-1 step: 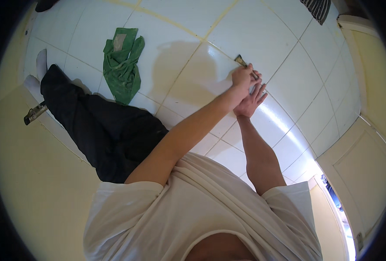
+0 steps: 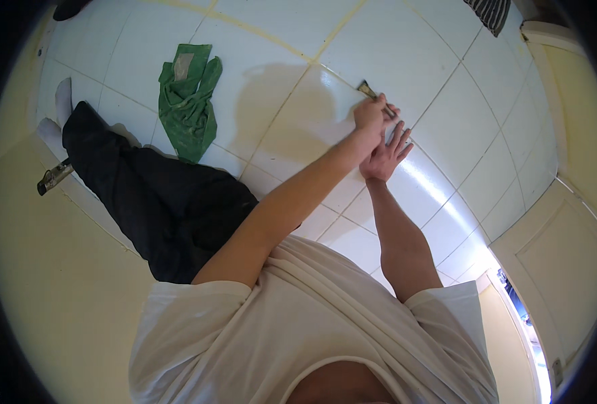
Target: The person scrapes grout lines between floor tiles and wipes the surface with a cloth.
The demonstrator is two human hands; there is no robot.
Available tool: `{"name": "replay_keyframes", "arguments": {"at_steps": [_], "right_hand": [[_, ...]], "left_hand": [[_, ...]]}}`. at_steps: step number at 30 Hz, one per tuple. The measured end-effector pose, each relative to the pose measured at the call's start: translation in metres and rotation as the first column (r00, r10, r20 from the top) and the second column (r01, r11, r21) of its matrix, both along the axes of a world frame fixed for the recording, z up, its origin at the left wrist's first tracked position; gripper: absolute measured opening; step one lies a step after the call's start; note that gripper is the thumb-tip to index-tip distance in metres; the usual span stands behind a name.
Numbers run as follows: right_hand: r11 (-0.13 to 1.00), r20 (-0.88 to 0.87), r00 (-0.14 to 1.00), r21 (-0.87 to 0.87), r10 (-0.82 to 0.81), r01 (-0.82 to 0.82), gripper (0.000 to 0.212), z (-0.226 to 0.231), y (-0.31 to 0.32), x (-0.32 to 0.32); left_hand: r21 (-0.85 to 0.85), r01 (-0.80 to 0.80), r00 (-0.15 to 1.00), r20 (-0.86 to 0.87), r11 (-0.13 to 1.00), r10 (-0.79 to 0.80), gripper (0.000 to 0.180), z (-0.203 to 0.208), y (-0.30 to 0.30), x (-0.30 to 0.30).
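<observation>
My left hand (image 2: 370, 113) is closed round the handle of a small tool with a flared flat end (image 2: 366, 88). Whether that end is bristles or a blade, I cannot tell. The tool slants over the white tiles, flared end away from me, its handle end showing past my fingers. Just nearer to me, my right hand (image 2: 383, 161) lies on the floor with fingers spread. Its fingertips are close to the handle end, and the two hands overlap in view. A crumpled green cloth (image 2: 189, 111) with a grey patch lies to the left.
White floor tiles (image 2: 285, 114) have yellowish grout lines toward the far side. My dark-trousered leg (image 2: 163, 195) stretches left, near a dark and silvery object (image 2: 54, 176) by the wall. A striped cloth (image 2: 491, 15) lies far right. A pale door (image 2: 554, 269) stands at the right.
My left hand and the tool have shifted slightly left and away from me. My right hand has hardly moved and stays flat, fingers spread.
</observation>
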State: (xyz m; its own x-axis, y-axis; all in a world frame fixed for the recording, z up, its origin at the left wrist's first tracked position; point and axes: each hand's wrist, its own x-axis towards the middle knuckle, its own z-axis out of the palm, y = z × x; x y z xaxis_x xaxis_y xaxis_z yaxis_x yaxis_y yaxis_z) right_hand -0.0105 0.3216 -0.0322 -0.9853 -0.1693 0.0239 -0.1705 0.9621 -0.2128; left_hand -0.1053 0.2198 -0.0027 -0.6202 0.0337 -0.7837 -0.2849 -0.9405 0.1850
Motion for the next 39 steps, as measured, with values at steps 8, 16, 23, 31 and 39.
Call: {"name": "replay_keyframes", "arguments": {"at_steps": [8, 16, 23, 31, 39], "right_hand": [[0.998, 0.013, 1.0, 0.055, -0.012, 0.011, 0.066, 0.002, 0.002, -0.001], [0.997, 0.082, 0.995, -0.032, -0.063, 0.066, 0.082, 0.0, 0.002, -0.001], [0.999, -0.005, 1.0, 0.042, -0.008, 0.008, 0.065, 0.003, 0.001, 0.0], [0.999, -0.007, 1.0, 0.04, -0.009, 0.009, 0.065, 0.002, -0.001, -0.002], [0.995, 0.113, 0.993, 0.096, -0.043, 0.032, 0.07, -0.003, 0.005, 0.002]], "left_hand": [[-0.042, 0.046, 0.999, -0.003, 0.998, -0.046, 0.021, 0.006, -0.03, -0.013], [0.031, 0.108, 0.986, 0.127, 0.994, -0.111, 0.019, 0.024, 0.032, 0.005], [-0.12, -0.002, 0.999, -0.036, 0.993, -0.003, 0.018, -0.01, -0.049, -0.009], [-0.072, -0.024, 1.0, -0.022, 0.997, 0.022, 0.019, -0.004, -0.049, -0.012], [-0.074, 0.144, 0.985, 0.108, 0.987, -0.135, 0.02, 0.024, 0.023, 0.015]]}}
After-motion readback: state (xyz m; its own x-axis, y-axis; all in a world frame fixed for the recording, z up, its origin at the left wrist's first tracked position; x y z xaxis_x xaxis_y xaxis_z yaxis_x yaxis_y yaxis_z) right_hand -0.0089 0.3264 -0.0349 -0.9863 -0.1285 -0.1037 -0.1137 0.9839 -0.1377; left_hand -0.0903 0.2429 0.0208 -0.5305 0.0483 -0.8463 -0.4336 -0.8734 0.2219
